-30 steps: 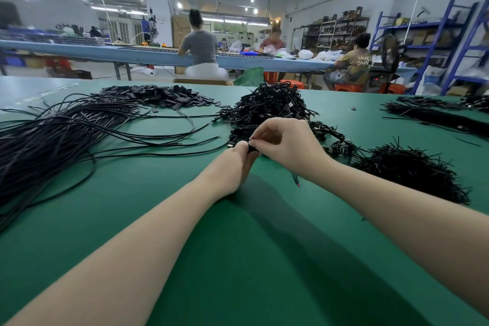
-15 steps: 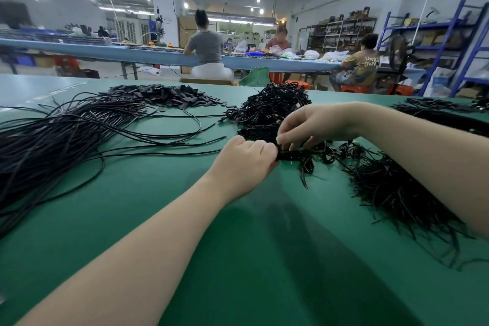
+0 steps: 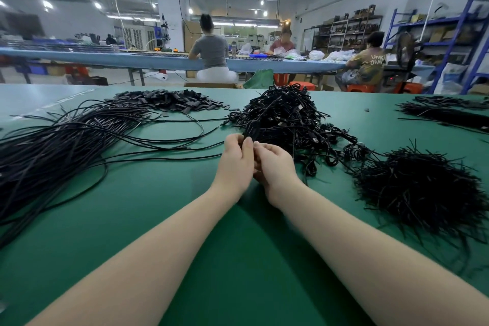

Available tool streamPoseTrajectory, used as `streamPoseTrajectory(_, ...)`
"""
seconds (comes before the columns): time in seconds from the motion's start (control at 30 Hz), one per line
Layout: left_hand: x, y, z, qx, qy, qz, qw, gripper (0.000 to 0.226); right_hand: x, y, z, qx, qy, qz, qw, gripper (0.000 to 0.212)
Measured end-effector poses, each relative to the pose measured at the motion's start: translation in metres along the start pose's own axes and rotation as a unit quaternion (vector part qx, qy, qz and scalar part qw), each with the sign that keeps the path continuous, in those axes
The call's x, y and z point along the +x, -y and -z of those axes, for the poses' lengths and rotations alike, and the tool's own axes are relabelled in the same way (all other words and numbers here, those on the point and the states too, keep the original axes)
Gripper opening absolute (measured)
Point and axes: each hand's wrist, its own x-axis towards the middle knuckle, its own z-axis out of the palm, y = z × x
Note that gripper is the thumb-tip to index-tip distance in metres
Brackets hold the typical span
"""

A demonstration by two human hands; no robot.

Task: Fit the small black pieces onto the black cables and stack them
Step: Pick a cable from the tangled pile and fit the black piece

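2 hands: left hand (image 3: 235,164), right hand (image 3: 275,167); 1 loose cable bundle (image 3: 66,145), 1 flat-piece pile (image 3: 169,100), 1 tangled cable heap (image 3: 285,116), 1 short-tie pile (image 3: 420,188); 3 seated workers behind

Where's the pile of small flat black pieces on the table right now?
In the head view, the pile of small black pieces lies at the green table's far left-centre, behind the loose long cables and left of the tangled cable heap.

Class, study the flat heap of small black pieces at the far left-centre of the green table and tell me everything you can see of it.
The heap of small black pieces is a low, wide spread of many short, flat, matt black bits, plastic or rubber by their look, lying loose and overlapping at all angles on the green table. A few strays lie off its right edge. Long black cables run beside its near side. No hand touches it.
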Motion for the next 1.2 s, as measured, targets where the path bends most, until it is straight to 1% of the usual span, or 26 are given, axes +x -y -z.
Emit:
streamPoseTrajectory(0.07,0.002,0.002,-0.001,-0.018,0.011,0.012,1.000,0.013,0.000,-0.002,0.003,0.019,-0.010,0.008,1.000,0.008)
streamPoseTrajectory(0.2,0.008,0.010,-0.002,-0.063,0.051,0.055,0.995,0.017,-0.002,0.001,0.007,0.090,0.002,-0.007,0.996,0.005)
streamPoseTrajectory(0.27,0.009,0.012,0.001,-0.098,0.056,0.075,0.991,0.020,-0.003,0.001,0.007,0.084,0.014,-0.018,0.996,0.005)
streamPoseTrajectory(0.33,0.010,0.013,0.002,-0.106,0.051,0.081,0.990,0.021,-0.003,0.001,0.007,0.074,0.024,-0.018,0.997,0.007)
streamPoseTrajectory(0.43,0.012,0.013,0.002,-0.105,0.044,0.080,0.990,0.021,-0.003,0.003,0.012,0.035,0.037,-0.008,0.999,0.013)
streamPoseTrajectory(0.5,0.012,0.013,0.002,-0.102,0.048,0.079,0.990,0.021,-0.003,0.006,0.017,-0.005,0.054,-0.009,0.998,0.018)
streamPoseTrajectory(0.57,0.011,0.013,0.003,-0.088,0.057,0.073,0.992,0.021,-0.001,0.008,0.021,-0.021,0.071,-0.017,0.997,0.024)
streamPoseTrajectory(0.6,0.011,0.013,0.003,-0.084,0.062,0.069,0.992,0.021,-0.001,0.009,0.023,-0.025,0.078,-0.021,0.996,0.024)
streamPoseTrajectory(0.67,0.011,0.013,0.004,-0.080,0.071,0.063,0.992,0.021,0.000,0.011,0.025,-0.033,0.101,-0.036,0.994,0.015)
streamPoseTrajectory(0.77,0.012,0.012,0.008,-0.062,0.080,0.049,0.994,0.021,-0.001,0.014,0.030,-0.045,0.139,-0.051,0.988,0.030)
streamPoseTrajectory(0.8,0.012,0.012,0.009,-0.054,0.081,0.043,0.994,0.021,-0.002,0.016,0.030,-0.056,0.143,-0.041,0.987,0.027)
streamPoseTrajectory(0.83,0.013,0.012,0.009,-0.041,0.080,0.037,0.995,0.021,-0.003,0.017,0.030,-0.085,0.137,-0.013,0.987,0.020)
streamPoseTrajectory(0.87,0.013,0.013,0.010,-0.025,0.077,0.033,0.996,0.020,-0.004,0.017,0.029,-0.139,0.118,0.033,0.983,0.014)
streamPoseTrajectory(0.9,0.012,0.012,0.009,-0.008,0.073,0.031,0.997,0.020,-0.003,0.017,0.029,-0.215,0.089,0.094,0.968,0.012)
streamPoseTrajectory(0.97,0.012,0.007,0.009,0.009,0.070,0.037,0.997,0.019,-0.002,0.015,0.028,-0.349,0.024,0.223,0.910,0.011)
streamPoseTrajectory(1.03,0.013,-0.005,0.010,0.012,0.097,0.069,0.993,0.022,-0.005,0.015,0.027,-0.400,-0.017,0.298,0.867,0.014)
streamPoseTrajectory(1.07,0.015,-0.012,0.012,0.012,0.123,0.101,0.987,0.025,-0.006,0.015,0.028,-0.432,-0.030,0.327,0.840,0.015)
streamPoseTrajectory(1.1,0.017,-0.021,0.016,0.016,0.156,0.149,0.976,0.028,-0.008,0.015,0.029,-0.481,-0.041,0.366,0.795,0.015)
streamPoseTrajectory(1.13,0.019,-0.030,0.022,0.022,0.192,0.209,0.959,0.029,-0.009,0.017,0.029,-0.536,-0.052,0.429,0.725,0.014)
streamPoseTrajectory(1.17,0.021,-0.038,0.031,0.026,0.231,0.271,0.934,0.030,-0.010,0.019,0.028,-0.572,-0.052,0.504,0.645,0.012)
streamPoseTrajectory(1.2,0.023,-0.045,0.041,0.029,0.264,0.320,0.909,0.030,-0.011,0.020,0.028,-0.582,-0.042,0.574,0.575,0.013)
